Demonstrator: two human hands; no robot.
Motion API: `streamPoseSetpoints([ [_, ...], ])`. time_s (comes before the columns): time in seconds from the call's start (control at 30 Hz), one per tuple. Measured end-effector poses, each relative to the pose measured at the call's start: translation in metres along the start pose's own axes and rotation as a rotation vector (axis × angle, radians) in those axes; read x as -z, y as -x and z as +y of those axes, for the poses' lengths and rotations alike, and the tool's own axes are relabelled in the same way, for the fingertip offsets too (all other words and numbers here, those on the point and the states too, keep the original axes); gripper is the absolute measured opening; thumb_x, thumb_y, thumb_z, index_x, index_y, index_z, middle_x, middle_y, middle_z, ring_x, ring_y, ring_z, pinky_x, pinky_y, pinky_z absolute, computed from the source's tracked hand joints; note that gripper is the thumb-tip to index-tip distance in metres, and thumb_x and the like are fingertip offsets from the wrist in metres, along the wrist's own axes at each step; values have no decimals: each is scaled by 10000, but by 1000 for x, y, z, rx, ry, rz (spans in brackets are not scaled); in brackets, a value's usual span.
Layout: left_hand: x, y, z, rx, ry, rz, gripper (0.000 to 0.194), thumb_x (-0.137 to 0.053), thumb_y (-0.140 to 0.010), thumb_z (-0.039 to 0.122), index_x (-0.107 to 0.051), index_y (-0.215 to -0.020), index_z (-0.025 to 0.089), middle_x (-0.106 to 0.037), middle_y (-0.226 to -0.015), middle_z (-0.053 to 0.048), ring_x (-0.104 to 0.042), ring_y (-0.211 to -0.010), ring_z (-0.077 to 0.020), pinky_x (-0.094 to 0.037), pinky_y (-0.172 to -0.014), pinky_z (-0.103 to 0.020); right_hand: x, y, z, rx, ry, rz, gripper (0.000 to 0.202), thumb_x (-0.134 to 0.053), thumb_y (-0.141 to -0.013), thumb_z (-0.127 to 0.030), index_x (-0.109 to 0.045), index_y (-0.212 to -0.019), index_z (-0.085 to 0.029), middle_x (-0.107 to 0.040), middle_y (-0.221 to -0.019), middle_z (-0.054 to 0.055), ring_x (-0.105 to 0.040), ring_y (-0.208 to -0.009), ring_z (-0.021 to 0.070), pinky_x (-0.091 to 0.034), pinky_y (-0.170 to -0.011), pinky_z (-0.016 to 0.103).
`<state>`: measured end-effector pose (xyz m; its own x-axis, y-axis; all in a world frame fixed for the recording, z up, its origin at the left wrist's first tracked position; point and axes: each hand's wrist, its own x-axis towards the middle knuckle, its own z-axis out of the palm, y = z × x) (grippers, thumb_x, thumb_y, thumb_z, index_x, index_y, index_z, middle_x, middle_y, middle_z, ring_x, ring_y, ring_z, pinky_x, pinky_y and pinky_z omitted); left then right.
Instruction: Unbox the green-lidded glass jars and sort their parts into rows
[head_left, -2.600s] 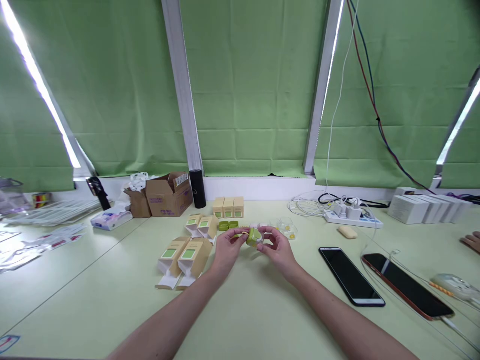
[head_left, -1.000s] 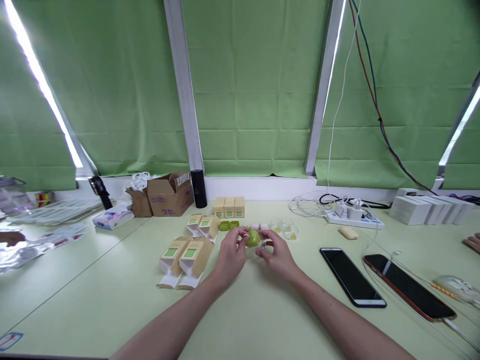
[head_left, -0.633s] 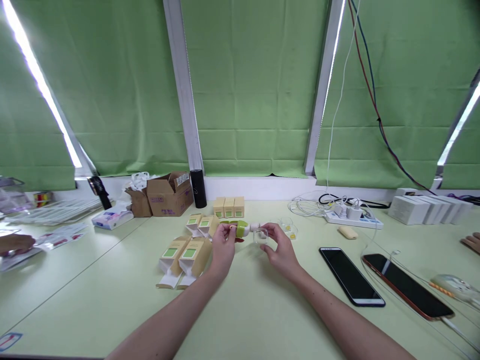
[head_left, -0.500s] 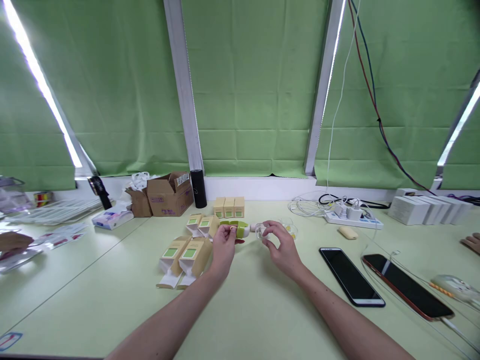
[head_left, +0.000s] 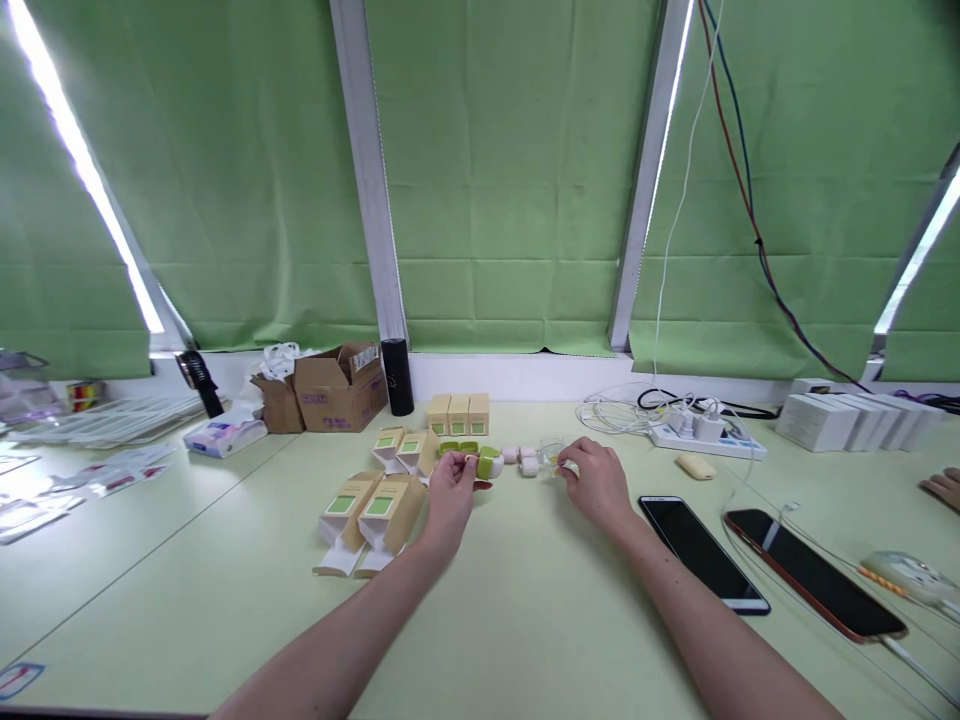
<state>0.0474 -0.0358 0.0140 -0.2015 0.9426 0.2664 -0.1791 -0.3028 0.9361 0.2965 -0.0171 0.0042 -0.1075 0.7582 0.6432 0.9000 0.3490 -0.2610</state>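
"Green-and-white, that small piece (head_left: 490, 463): who has it?"

"Just the left hand (head_left: 450, 498), pinching it above the counter (head_left: 510, 620). The right hand (head_left: 600, 482) has moved off to the clear cups (head_left: 550, 450), so one hand supports it. Whether the right grips a cup, I can't tell."

"Counts?"

"Three pale pink pieces (head_left: 529, 467), two green pieces (head_left: 469, 446), three closed cartons (head_left: 458, 415), four open cartons (head_left: 390, 512), two phones (head_left: 697, 545). Cups overlap; no sure number."
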Motion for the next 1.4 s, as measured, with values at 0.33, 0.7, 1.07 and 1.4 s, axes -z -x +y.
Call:
streamPoseSetpoints([
  [0.33,0,-2,-4,10,0,-4,396,-805,-792,503,-616,-849,159,-690,-835,-52,-676,-772,-167,-635,-667,-312,-7,1,3,-65,144,-97,148,-690,-900,-155,-781,-894,-272,-717,-1001,60,-546,-1024,257,-339,-839,361],
  [0.7,-1,2,-1,29,9,-20,405,-814,-776,508,-627,-860,159,-689,-852,-44,-683,-794,-175,-643,-690,-331,-12,1,6,-101,152,-97,120,-688,-905,-185,-771,-949,-261,-703,-1045,64,-533,-1058,264,-359,-875,374],
  [1.07,0,5,0,206,188,-84,307,-833,-781,353,-599,-806,156,-695,-816,-51,-679,-692,-152,-648,-701,-348,-7,1,-5,-16,37,62,407,-669,-838,-130,-612,-1232,-218,-670,-1149,107,-545,-1078,311,-418,-899,421],
  [1.4,-5,5,2,377,297,-110,103,-684,-787,157,-581,-776,157,-700,-713,-60,-659,-558,-152,-581,-542,-284,0,15,-52,364,-267,140,394,-514,-949,-128,-546,-1330,-226,-628,-1262,127,-567,-1177,299,-477,-985,471],
])
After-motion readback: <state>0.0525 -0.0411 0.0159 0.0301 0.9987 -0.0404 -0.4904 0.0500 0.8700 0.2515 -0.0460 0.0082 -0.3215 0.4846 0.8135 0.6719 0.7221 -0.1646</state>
